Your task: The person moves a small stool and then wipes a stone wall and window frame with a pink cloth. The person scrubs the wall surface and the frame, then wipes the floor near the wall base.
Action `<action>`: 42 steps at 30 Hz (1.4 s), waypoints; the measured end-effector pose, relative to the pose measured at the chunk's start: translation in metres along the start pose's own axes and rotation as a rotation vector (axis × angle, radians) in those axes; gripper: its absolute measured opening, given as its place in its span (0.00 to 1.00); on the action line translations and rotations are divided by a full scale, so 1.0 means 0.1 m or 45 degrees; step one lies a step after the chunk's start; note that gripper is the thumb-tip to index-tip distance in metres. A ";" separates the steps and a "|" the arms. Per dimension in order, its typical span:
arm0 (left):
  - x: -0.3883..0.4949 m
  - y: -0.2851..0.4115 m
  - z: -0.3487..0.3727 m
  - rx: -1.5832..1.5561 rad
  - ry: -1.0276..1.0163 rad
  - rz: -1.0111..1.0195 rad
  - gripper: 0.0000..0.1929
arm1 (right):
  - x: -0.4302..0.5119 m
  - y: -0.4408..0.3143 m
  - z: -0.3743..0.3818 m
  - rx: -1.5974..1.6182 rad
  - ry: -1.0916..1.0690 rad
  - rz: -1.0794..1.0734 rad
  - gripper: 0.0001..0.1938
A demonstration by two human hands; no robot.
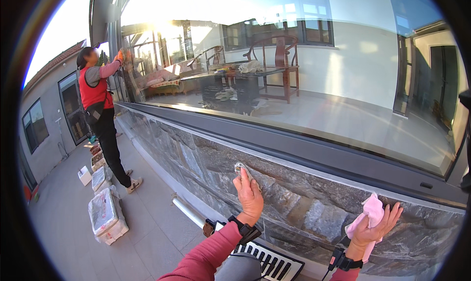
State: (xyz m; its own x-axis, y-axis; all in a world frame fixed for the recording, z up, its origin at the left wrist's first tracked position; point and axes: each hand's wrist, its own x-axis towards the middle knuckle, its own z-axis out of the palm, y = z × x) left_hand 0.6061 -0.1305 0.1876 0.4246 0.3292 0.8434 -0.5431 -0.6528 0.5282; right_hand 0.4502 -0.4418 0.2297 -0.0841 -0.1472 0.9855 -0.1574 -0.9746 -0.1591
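My left hand point(250, 197) presses a crumpled greyish-white cloth point(241, 166) against the stone-patterned wall tiles point(287, 200) below a large window. Farther right, my right hand point(379, 226) rests on the same wall just under the window frame, its fingers spread. A pink cloth point(373, 209) is caught between that thumb and the fingers, and part of it hangs below the palm. Both wrists wear black straps. Above the tiles runs the dark grey window frame point(294, 143), with the broad glass pane point(360, 78) over it.
Left, a person in a red vest point(96, 86) reaches to the glass with an orange glove point(120, 54). Plastic-wrapped boxes point(106, 216) and a white container point(84, 175) stand on the paving. Below me lie a slotted black-and-white object point(276, 260) and a pale tube point(188, 212).
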 end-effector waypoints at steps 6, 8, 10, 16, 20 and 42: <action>0.11 -0.28 -0.08 -0.032 0.045 -0.122 0.28 | -0.01 0.02 0.00 0.022 -0.006 -0.004 0.23; 0.37 -0.51 -0.09 -0.009 0.137 -0.307 0.27 | -0.02 0.02 0.01 0.012 -0.002 0.021 0.25; 0.54 -0.58 -0.07 -0.008 0.186 -0.583 0.27 | -0.04 0.04 0.01 0.032 0.011 0.023 0.25; -0.11 0.33 0.07 -0.145 -0.040 -0.062 0.30 | -0.06 0.06 0.04 0.072 0.037 0.078 0.23; -0.46 0.57 0.08 -0.105 -0.188 0.089 0.31 | -0.09 0.04 0.03 0.062 0.025 0.150 0.23; -0.55 1.02 0.14 -0.109 -0.171 -0.021 0.30 | 0.12 0.26 -0.35 0.324 -0.131 0.193 0.24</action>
State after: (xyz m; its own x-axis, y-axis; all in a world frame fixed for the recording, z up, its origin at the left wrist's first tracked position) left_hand 0.5376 -0.2251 0.1938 0.5235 0.2415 0.8171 -0.5926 -0.5858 0.5528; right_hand 0.4103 -0.4629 0.2357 0.0142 -0.2979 0.9545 0.1021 -0.9492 -0.2978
